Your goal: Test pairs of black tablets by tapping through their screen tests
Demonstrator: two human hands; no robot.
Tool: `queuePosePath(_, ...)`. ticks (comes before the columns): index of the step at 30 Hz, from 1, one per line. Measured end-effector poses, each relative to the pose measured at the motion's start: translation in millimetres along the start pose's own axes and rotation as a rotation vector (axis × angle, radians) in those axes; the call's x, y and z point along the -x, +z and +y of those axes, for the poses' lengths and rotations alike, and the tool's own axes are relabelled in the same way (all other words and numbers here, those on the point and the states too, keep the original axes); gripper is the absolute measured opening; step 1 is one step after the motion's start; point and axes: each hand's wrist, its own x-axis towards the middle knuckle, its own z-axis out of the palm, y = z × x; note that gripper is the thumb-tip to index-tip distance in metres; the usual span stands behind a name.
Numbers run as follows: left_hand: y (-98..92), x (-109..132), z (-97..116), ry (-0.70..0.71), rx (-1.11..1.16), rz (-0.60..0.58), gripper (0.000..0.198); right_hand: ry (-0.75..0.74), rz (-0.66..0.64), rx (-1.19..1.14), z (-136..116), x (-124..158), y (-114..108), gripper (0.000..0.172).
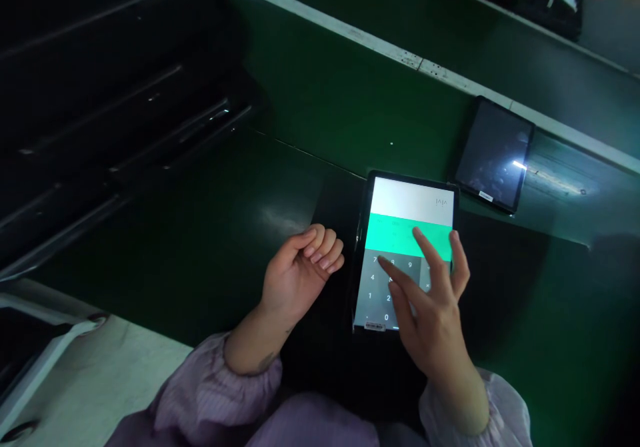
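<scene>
A lit tablet [407,207] lies on the green conveyor belt [320,100], its screen showing a number keypad under a green band. My right hand [433,307] hovers over the screen with fingers spread, fingertips at the keypad and the green band. My left hand [300,273] rests just left of the tablet with its fingers curled loosely into the palm, and nothing shows in it. Both wrists wear pale purple sleeves.
A second tablet [495,153] with a dark screen lies farther back on the right, near the white rail [380,47] along the belt. Dark machine housing [100,100] fills the left. A white frame edge [60,347] sits at the lower left.
</scene>
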Motion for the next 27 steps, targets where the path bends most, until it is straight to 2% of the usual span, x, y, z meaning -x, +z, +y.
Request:
queuePosePath(2, 0.7, 0.0, 0.6, -0.004, 0.005, 0.011, 0.053, 0.019, -0.044, 0.010, -5.0, 0.0, 1.0, 0.030)
queuePosePath(4, 0.9, 0.2, 0.9, -0.002, 0.002, 0.020, 0.053, 0.026, -0.032, -0.001, -4.4, 0.9, -1.0, 0.029)
queuePosePath(8, 1.1, 0.7, 0.6, -0.005, -0.002, 0.021, 0.050, 0.100, 0.202, 0.026, 18.4, 8.9, -14.1, 0.021)
queuePosePath(11, 1.3, 0.5, 0.5, -0.006, -0.008, 0.018, 0.049, 0.214, 0.283, 0.111, 40.1, 19.7, -23.7, 0.022)
queuePosePath(15, 1.1, -0.1, 1.6, 0.007, -0.028, 0.011, 0.046, 0.230, 0.291, 0.122, 51.7, 30.9, -27.1, 0.023)
queuePosePath(23, 1.6, 1.0, 1.0, 0.003, -0.013, 0.037, 0.045, 0.159, 0.230, 0.121, 47.9, 29.7, -22.9, 0.021)
queuePosePath(27, 2.1, 0.4, 1.4, -0.003, -0.001, 0.045, 0.047, 0.149, 0.271, 0.110, 46.0, 28.1, -25.0, 0.020)
